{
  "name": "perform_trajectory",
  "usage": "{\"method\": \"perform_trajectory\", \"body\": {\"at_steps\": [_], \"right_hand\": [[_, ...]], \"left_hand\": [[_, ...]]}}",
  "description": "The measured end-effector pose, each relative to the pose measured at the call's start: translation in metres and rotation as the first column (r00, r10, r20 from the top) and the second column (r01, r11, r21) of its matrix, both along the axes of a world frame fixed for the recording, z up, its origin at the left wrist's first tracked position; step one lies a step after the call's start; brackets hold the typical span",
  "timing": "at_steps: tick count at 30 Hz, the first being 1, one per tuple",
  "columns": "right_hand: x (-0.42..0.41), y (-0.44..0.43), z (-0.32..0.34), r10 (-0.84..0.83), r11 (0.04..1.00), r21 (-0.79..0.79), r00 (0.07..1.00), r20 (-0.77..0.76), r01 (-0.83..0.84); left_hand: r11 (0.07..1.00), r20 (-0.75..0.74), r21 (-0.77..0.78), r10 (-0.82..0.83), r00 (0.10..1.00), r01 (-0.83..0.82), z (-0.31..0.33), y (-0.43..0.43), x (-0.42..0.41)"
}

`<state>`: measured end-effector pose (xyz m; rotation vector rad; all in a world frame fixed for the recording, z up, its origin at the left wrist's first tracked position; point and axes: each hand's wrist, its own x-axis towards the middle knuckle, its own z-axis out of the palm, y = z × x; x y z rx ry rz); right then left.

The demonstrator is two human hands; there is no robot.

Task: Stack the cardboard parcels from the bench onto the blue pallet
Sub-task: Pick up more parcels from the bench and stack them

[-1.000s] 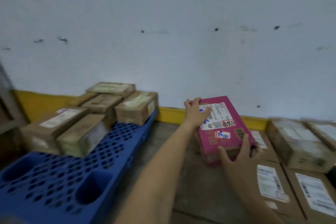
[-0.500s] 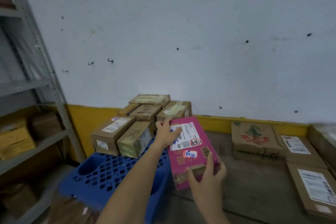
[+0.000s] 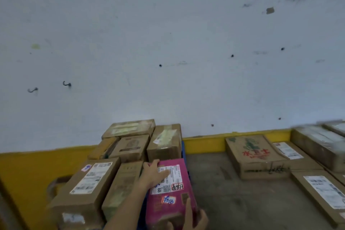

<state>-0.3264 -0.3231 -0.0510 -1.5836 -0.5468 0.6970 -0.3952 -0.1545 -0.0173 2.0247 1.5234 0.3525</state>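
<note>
Pink labelled parcel (image 3: 170,194) beside brown parcels (image 3: 121,186)

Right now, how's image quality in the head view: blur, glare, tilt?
Head view: parcels at the right edge are motion-smeared; pink parcel is soft, its label print unreadable; lighting is flat, with no glare on the wall; yellow band slopes up rightward, so the frame looks rolled.
</note>
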Motion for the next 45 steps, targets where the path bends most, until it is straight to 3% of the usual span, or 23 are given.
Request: {"method": "perform_trajectory", "body": {"at_steps": [3, 4, 7, 9, 13, 23, 34, 45], "right_hand": [[-0.020, -0.002, -0.003, 0.065, 0.991, -0.135, 0.924, 0.377, -0.014], [-0.026, -0.003, 0.000, 0.165, 0.981, -0.154, 0.923, 0.347, -0.117], [-0.036, -0.003, 0.002, 0.113, 0.979, -0.205, 0.806, 0.582, 0.011], [-0.034, 0.007, -0.001, 0.173, 0.964, -0.263, 0.706, 0.687, 0.020], [-0.023, 0.026, -0.008, 0.253, 0.956, -0.268, 0.801, 0.542, -0.121], [-0.006, 0.050, -0.019, 0.325, 0.943, -0.255, 0.757, 0.567, -0.214], [0.003, 0.051, -0.015, 0.383, 0.923, -0.230, 0.787, 0.483, -0.309], [0.096, 0.018, 0.032, 0.467, 0.882, -0.288, 0.614, 0.636, -0.373]], "left_hand": [[0.999, -0.123, 0.017, -0.030, 0.992, 0.032, -0.007, 0.009, -0.001], [0.994, -0.193, 0.089, -0.042, 0.980, 0.060, -0.007, 0.012, 0.000], [0.924, -0.409, 0.326, -0.051, 0.911, 0.198, -0.005, 0.020, 0.004], [0.891, -0.472, 0.382, -0.039, 0.881, 0.244, -0.005, 0.024, 0.008], [0.900, -0.449, 0.370, -0.044, 0.892, 0.231, -0.012, 0.038, 0.012], [0.910, -0.332, 0.393, 0.006, 0.943, 0.133, -0.021, 0.059, 0.021], [0.941, -0.280, 0.314, -0.032, 0.960, 0.123, -0.014, 0.061, 0.020], [0.943, -0.095, 0.332, 0.002, 0.996, 0.030, 0.029, 0.012, 0.070]]}}
